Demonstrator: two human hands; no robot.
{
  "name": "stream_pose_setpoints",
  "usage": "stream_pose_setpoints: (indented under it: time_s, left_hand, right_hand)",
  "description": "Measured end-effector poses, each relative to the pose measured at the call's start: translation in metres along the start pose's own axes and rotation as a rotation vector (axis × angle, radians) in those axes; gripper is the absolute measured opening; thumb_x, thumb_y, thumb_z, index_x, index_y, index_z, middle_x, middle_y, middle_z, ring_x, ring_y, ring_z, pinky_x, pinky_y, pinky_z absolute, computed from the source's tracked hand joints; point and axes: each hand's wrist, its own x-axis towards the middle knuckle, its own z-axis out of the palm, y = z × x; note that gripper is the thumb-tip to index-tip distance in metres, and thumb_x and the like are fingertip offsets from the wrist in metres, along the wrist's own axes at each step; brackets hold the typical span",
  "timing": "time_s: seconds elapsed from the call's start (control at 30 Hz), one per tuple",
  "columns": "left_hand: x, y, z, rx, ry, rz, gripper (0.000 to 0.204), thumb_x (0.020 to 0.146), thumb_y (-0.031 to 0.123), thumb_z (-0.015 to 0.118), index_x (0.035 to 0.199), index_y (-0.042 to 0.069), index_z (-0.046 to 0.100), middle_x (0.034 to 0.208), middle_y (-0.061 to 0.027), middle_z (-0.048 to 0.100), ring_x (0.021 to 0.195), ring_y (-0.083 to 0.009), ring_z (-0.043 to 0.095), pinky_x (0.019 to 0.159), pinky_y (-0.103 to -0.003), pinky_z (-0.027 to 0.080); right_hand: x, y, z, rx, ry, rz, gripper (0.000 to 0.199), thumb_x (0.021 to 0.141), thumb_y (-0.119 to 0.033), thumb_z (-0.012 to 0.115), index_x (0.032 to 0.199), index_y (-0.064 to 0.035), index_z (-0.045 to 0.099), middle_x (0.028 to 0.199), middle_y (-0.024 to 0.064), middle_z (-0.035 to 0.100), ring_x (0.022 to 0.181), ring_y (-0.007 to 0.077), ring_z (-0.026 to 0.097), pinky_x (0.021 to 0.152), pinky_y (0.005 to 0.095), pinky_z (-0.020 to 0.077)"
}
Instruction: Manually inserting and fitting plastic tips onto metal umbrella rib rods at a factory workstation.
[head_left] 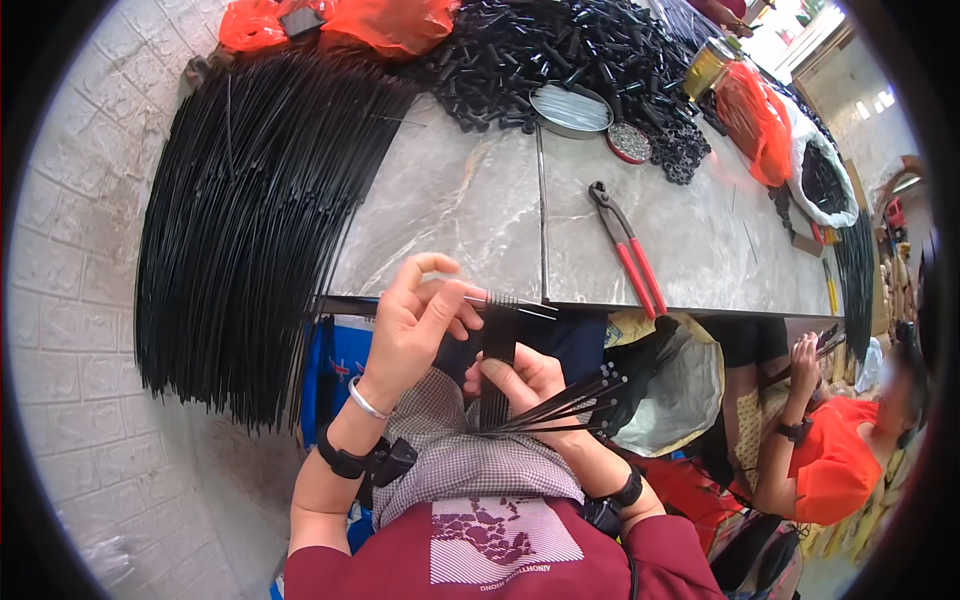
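Hands work just off the near edge of the grey marble worktop (470,200), over the person's lap. The left hand (415,325) is raised level with that edge, its fingers pinched on a single thin black rod (500,300) that points right along the rim. The right hand (535,390), lower and nearer the body, is clenched around a bundle of black rods (580,405) that fans out to the right, toward a pale bag (685,385) hanging below the table. At the worktop's left edge a large sheaf of long black rods (250,220) drapes over and down beside the tiled wall. Red-handled pliers (628,245) lie near the front edge, to the right of the hands, with bare stone between them and the sheaf. A heap of small black tubes (560,50) fills the far edge, with a round metal dish (570,108) at its foot. Another person in orange (835,455) sits at the right.
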Motion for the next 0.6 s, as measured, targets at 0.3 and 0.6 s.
stream_pose_setpoints:
  time_s: [0.3,0.6]
  left_hand:
    - [-0.011,-0.015,-0.011,0.004,-0.201,-0.296,0.01,0.086,0.004,0.071,0.093,-0.003,0.069,0.083,-0.0043,0.067,0.072,-0.0076,0.062,0.063,-0.021,0.052]
    - [-0.013,-0.016,-0.016,0.092,-0.159,-0.135,0.011,0.084,-0.002,0.072,0.094,-0.003,0.071,0.084,-0.0065,0.069,0.072,-0.0112,0.066,0.064,-0.022,0.055]
  right_hand:
    - [0.003,0.004,0.001,-0.023,-0.032,-0.014,0.021,0.098,-0.016,0.057,0.103,0.0036,0.063,0.087,0.0072,0.07,0.079,0.0115,0.067,0.07,0.0243,0.0538]
    - [0.002,-0.002,0.005,0.147,-0.01,0.036,0.023,0.099,-0.015,0.056,0.111,0.0039,0.062,0.093,0.0082,0.071,0.085,0.0122,0.068,0.074,0.0236,0.0549]
